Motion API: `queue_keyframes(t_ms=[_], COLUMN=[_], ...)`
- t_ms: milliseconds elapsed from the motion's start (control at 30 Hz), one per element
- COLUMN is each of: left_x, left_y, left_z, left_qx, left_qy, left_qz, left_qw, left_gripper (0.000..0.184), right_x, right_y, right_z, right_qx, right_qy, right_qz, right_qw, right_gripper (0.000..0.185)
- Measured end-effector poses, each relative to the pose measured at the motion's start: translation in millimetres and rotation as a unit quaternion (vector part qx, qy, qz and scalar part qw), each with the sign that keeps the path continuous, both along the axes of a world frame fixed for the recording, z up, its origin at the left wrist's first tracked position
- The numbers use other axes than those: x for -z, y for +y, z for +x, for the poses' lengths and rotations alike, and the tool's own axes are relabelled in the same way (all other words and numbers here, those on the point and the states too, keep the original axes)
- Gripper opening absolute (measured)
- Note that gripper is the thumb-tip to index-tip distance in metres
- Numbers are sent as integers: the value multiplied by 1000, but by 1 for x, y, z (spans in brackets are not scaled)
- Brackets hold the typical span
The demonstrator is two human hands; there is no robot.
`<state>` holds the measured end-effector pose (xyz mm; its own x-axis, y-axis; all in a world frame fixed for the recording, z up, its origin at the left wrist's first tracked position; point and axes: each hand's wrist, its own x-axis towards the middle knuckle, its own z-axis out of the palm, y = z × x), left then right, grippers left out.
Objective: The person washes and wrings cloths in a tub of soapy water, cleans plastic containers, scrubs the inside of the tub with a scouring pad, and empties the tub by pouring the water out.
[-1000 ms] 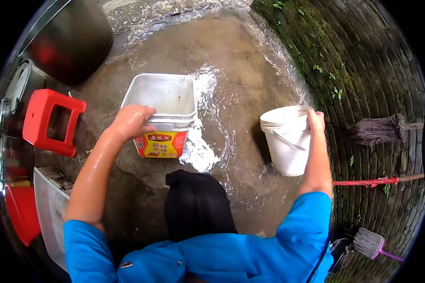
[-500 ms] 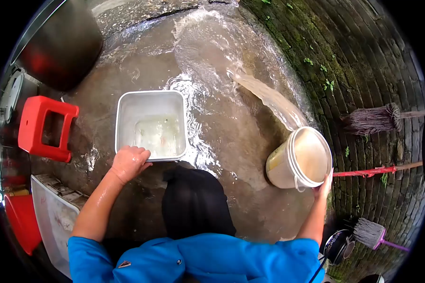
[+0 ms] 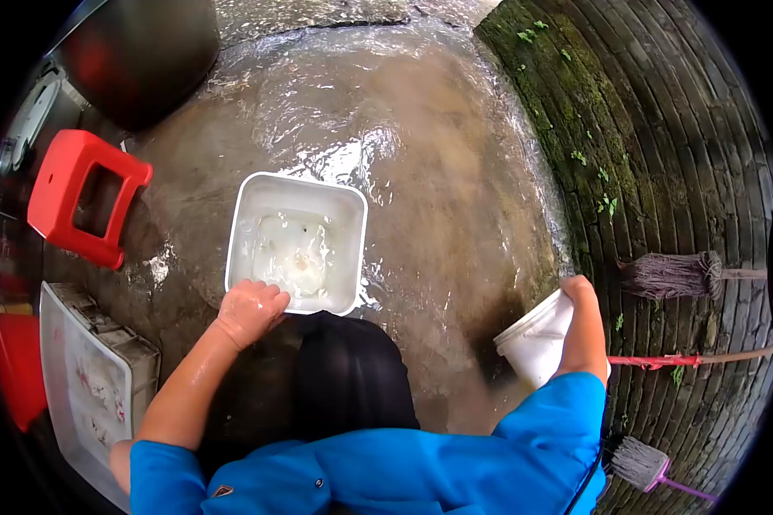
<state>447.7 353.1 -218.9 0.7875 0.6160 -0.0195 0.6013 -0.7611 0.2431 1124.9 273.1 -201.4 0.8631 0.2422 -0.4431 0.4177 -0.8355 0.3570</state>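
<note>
My left hand is closed on the near rim of a square white bucket, which stands on the wet floor with a little cloudy water at its bottom. On the right, my right hand grips the rim of a round white bucket. That bucket is tilted, its mouth turned to the left and away, and its inside is hidden. My forearm and sleeve cover part of it.
A red stool and a big dark metal pot are at the left. Below them lie a white crate and a red basin. Mops lean against the mossy brick wall at the right.
The water stream from the round bucket has ended, and that bucket has turned its mouth away from me. My left hand stays on the square bucket, which shows slightly further right and lower than half a second ago.
</note>
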Motion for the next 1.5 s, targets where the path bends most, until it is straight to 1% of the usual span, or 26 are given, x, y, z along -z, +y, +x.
queue_keyframes(t_ms=[100,267,400,533,633,700,733,767,800,900,933,967,1000,1033,1100,1133,1167,1200,1233,1267,1300,1333,1367,1400,1433,1500], left_x=[-1,-2,-2,-6,-4,-4,-5,-5,-5,-4,-4,-3,-2,-2,-4,-3,-3,-21,-38,-30,-11,14,25,21,13,-4], left_y=[1,1,0,2,0,0,1,2,2,-1,-1,-1,-1,0,6,12,11,9,12,13,13,15,20,28,37,58], left_z=[0,1,2,3,3,3,3,4,4,4,4,3,2,1,-2,-7,-13,-14,-15,-19,-24,-29,-31,-32,-31,-25], left_qx=[-6,-2,-8,-4,-8,-3,-3,-4,-2,-5,-4,-9,4,16,4,38,73,-29,-127,-296,-299,-393,-449,-450,-450,-450], left_qy=[8,-11,-6,1,13,11,5,6,4,0,-1,5,-11,-27,12,11,9,-63,-135,-111,-107,-157,-198,-204,-172,-139], left_qz=[-12,-18,-17,-16,-10,-3,3,8,9,11,10,12,8,6,-26,-2,18,115,217,228,229,-60,-342,-335,-357,-373], left_qw=[1000,1000,1000,1000,1000,1000,1000,1000,1000,1000,1000,1000,1000,999,1000,999,997,991,958,921,920,904,802,802,800,799], left_gripper=[24,24,25,27,28,28,28,28,28,27,27,27,27,27,28,28,31,35,42,56,56,52,49,49,47,46], right_x=[-12,-65,-83,-73,-65,-63,-41,-30,-32,10,29,40,50,61,60,59,47,45,20,2,-10,-14,-9,7,14,32], right_y=[95,180,178,140,87,41,13,-16,-29,-64,-66,-66,-62,-57,-47,-27,-1,29,55,77,96,113,127,140,149,159], right_z=[-24,-71,-68,-43,5,27,58,69,32,7,-3,-12,-21,-30,-66,-91,-133,-172,-233,-285,-331,-374,-414,-450,-481,-529], right_qx=[-107,-156,-191,-167,-118,14,29,70,123,250,286,328,298,252,-24,-184,-211,-251,-292,-357,-447,-514,-583,-656,-712,-819], right_qy=[-14,-87,-121,-127,-99,-39,0,111,98,80,65,50,-119,-282,-325,-292,-145,-5,90,159,212,294,346,352,351,234], right_qz=[-11,54,66,56,182,367,490,579,646,630,660,639,553,446,524,597,635,706,707,700,665,600,503,414,228,-124], right_qw=[994,982,972,976,971,929,871,805,747,731,692,694,769,811,787,724,729,662,638,598,560,537,536,523,563,509], right_gripper=[45,40,43,44,51,58,49,39,36,44,50,56,57,58,60,56,50,43,39,34,31,29,28,28,31,37])
